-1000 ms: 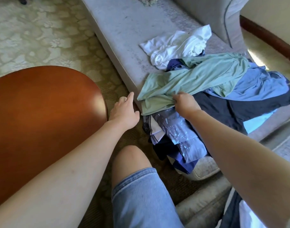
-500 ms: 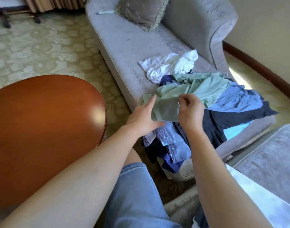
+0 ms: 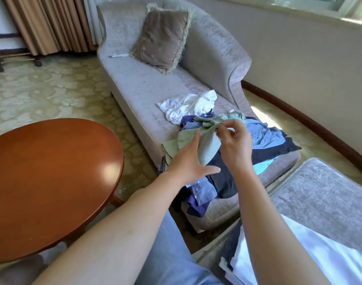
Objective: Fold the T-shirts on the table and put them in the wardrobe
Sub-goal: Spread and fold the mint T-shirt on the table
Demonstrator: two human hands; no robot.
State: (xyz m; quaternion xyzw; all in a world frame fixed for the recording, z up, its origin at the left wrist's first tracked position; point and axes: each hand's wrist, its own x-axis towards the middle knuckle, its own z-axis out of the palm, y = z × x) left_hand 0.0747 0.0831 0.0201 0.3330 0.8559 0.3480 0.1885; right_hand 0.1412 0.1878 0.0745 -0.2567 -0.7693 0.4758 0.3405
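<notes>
Over the near end of the grey chaise point(image 3: 139, 93), the right hand point(image 3: 235, 149) pinches a bunched fold of the green T-shirt point(image 3: 206, 149) between thumb and fingertips and holds it lifted above the heap. The left hand point(image 3: 189, 163) is spread flat with straight fingers against the shirt's lower part; whether it actually touches the cloth I cannot tell. Under the green shirt the chaise carries a tangled pile of clothes: a light blue garment point(image 3: 262, 136), a dark navy one point(image 3: 225, 182), and a white T-shirt point(image 3: 188, 105) lying just beyond. The lower layers are covered by the hands and by each other. White cloth point(image 3: 299, 254) on the grey seat point(image 3: 320, 194) at lower right is cut off by the frame edge. The round wooden table point(image 3: 48, 177) stands to the left.
</notes>
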